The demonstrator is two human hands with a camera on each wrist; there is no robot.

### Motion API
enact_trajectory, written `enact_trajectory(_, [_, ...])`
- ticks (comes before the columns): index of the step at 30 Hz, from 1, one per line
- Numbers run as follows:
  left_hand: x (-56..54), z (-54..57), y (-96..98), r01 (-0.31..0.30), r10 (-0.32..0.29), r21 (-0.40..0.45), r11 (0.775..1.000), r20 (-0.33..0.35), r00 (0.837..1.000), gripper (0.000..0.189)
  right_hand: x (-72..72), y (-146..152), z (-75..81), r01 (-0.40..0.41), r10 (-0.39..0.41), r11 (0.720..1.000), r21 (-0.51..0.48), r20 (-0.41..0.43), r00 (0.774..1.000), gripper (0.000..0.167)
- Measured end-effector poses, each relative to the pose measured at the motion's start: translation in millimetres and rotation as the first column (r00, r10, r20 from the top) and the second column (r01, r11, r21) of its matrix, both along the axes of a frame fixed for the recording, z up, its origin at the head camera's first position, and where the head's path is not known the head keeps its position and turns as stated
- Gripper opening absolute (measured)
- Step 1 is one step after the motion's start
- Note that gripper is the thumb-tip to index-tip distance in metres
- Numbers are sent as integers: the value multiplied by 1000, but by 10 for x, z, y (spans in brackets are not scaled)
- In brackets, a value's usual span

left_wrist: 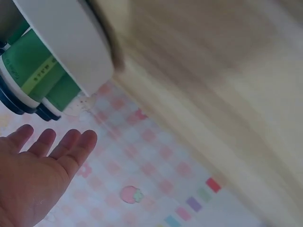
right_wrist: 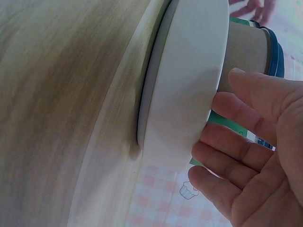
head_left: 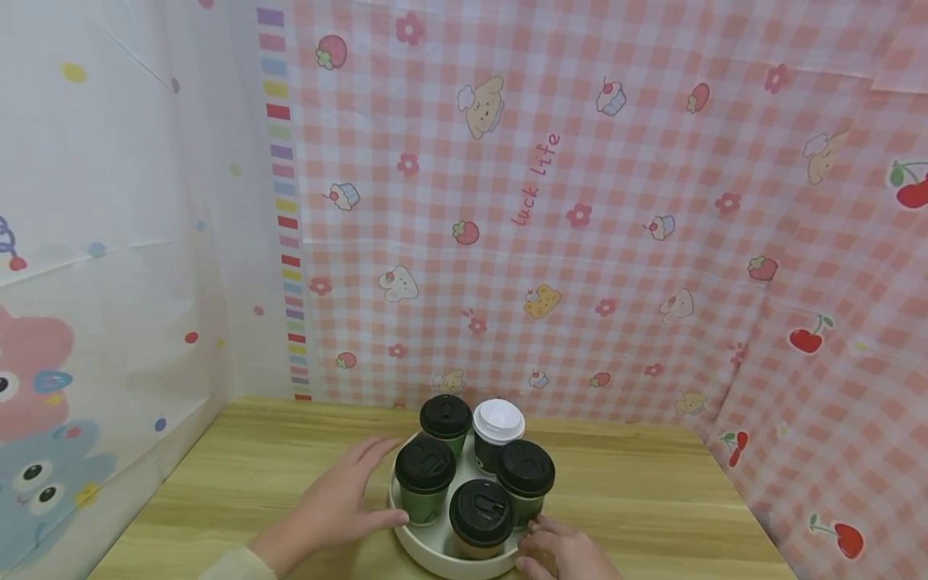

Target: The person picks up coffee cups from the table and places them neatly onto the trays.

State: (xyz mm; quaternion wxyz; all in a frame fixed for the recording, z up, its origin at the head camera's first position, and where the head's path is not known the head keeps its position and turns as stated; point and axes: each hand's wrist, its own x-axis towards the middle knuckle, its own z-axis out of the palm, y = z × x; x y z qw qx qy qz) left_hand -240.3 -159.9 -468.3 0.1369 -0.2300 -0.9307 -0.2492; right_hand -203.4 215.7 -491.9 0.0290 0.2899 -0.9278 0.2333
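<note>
A round white tray stands on the wooden table, bearing several paper cups with lids. One is a dark cup with a white lid. The others have black lids, among them the green cup at the left and the brown cup at the front. My left hand is spread beside the tray's left side, thumb near the rim; the left wrist view shows its fingers apart from the cups. At the right front, my right hand has its fingertips touching the tray's wall, its fingers loosely bent and gripping nothing.
The wooden table spreads out on both sides of the tray. Behind it hangs a pink checked cloth, which also covers the right side. A white patterned cloth closes off the left.
</note>
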Motion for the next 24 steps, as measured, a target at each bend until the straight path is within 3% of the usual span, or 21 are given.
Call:
enact_trajectory(9, [217, -144, -341, -51, 51, 2, 999, 30, 998, 98, -23, -3, 17, 9, -8, 1000, -10, 79, 997, 25])
enact_trajectory(15, [294, -208, -473, -81, 80, 2, 997, 109, 991, 94, -21, -3, 4, -2, 2, 1000, -4, 43, 999, 24])
enact_trajectory(24, [384, -252, -573, -78, 73, 14, 997, 200, 977, 94, -3, -4, -29, 6, -6, 1000, -4, -26, 1000, 21])
